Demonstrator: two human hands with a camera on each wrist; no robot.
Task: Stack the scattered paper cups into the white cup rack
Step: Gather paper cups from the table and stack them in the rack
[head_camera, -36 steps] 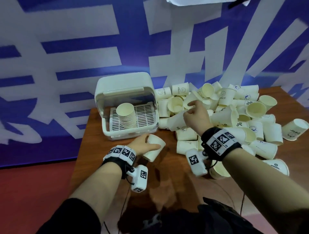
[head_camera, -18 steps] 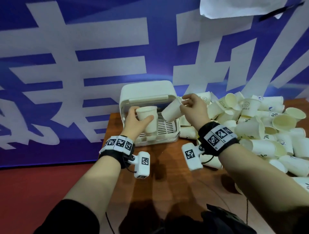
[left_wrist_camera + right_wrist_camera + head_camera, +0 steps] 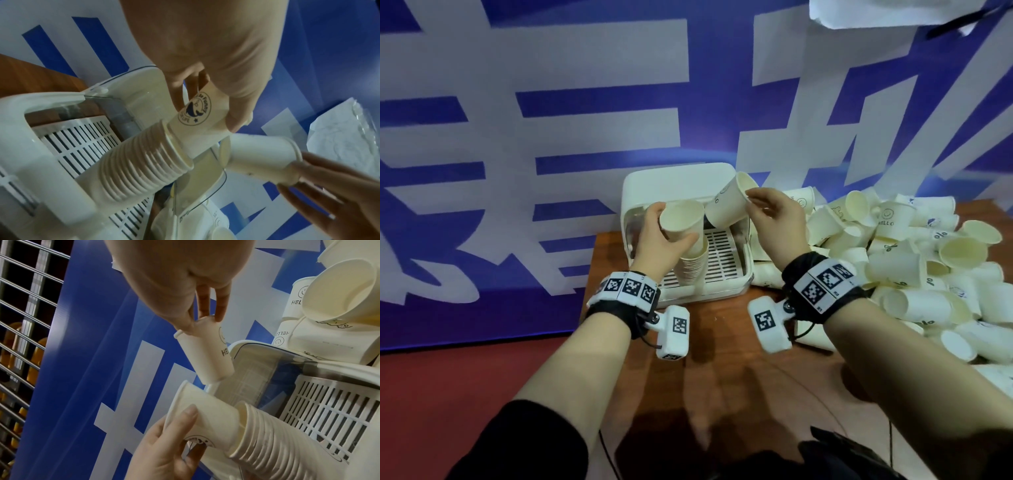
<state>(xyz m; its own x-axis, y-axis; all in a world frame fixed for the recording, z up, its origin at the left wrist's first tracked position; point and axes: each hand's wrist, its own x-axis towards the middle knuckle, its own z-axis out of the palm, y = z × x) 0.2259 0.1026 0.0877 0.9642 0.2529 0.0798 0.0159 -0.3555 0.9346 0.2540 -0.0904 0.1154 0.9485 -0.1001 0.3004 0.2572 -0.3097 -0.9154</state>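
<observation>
The white cup rack (image 3: 678, 181) stands open on the wooden table, with a tall stack of nested paper cups (image 3: 693, 270) on its slatted tray. My left hand (image 3: 670, 226) grips a logo-printed paper cup (image 3: 683, 216) upright, its base partly inside the top of the stack (image 3: 144, 162). My right hand (image 3: 753, 200) pinches the rim of a second cup (image 3: 727, 207), tilted with its base toward the left cup. In the right wrist view this "HELLO" cup (image 3: 205, 356) hangs just above the left cup's mouth (image 3: 201, 415).
A large heap of loose paper cups (image 3: 900, 253) covers the right side of the table (image 3: 722, 342). A blue and white banner (image 3: 551, 120) hangs close behind the rack. The rack's clear lid (image 3: 197, 186) is raised at the back.
Both hands rose from the table and the heap to the rack. The left cup went from low at the table front onto the stack's top; the right cup came over beside it.
</observation>
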